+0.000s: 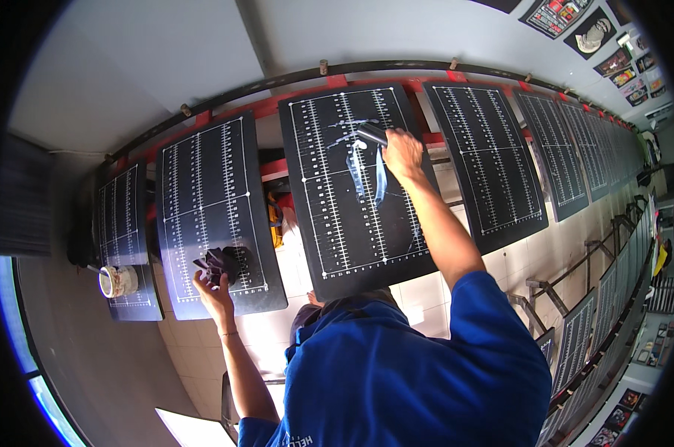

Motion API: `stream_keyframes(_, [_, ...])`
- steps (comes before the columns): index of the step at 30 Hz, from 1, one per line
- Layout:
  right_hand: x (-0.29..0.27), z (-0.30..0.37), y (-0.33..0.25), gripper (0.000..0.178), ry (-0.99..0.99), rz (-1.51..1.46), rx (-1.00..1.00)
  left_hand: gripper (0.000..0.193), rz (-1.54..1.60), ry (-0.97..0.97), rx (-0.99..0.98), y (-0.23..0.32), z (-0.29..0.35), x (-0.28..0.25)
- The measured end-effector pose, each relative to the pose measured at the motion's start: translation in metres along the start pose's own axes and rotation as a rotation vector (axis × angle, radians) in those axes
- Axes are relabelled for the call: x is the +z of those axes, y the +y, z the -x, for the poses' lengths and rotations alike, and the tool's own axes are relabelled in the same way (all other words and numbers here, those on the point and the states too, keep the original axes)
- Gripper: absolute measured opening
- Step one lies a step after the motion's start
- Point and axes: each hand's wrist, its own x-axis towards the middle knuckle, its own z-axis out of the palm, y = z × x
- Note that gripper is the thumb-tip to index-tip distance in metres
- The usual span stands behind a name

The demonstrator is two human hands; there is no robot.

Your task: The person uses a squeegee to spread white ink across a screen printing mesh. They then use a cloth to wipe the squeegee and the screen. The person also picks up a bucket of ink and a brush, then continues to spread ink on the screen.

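Note:
My right hand (402, 155) is closed around a dark, flat-edged scraper (372, 134), which rests on the upper part of a black board with white ruled markings (337, 246). White wet smears (382, 179) trail down the board below the blade, and a thin white line crosses it near the top. On the left, my left hand (216, 296) grips a dark purplish crumpled cloth (216, 262) over the lower part of a neighbouring black board (203, 171). The cloth hides part of the fingers.
A white tub with stained sides (119, 281) stands on the leftmost board (121, 216). Further marked boards (493, 164) run in a row to the right on a red and black frame (274, 165). Something orange (276, 223) lies below, between two boards. Another rack of boards (579, 328) stands at right.

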Motion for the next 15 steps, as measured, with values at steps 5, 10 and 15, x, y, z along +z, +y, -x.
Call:
stream_keyframes(5, [-0.014, 0.106, -0.086, 0.028, -0.096, 0.008, -0.118, 0.057, -0.201, -0.018, 0.033, -0.026, -0.001, 0.001])
stream_keyframes(10, [-0.064, 0.194, -0.096, 0.045, -0.206, -0.126, -0.154, 0.064, -0.178, -0.073, 0.161, -0.026, -0.01, 0.01])
stream_keyframes(15, [-0.086, 0.237, -0.073, 0.053, -0.155, -0.087, 0.013, 0.055, -0.15, -0.138, 0.273, -0.03, -0.008, -0.01])
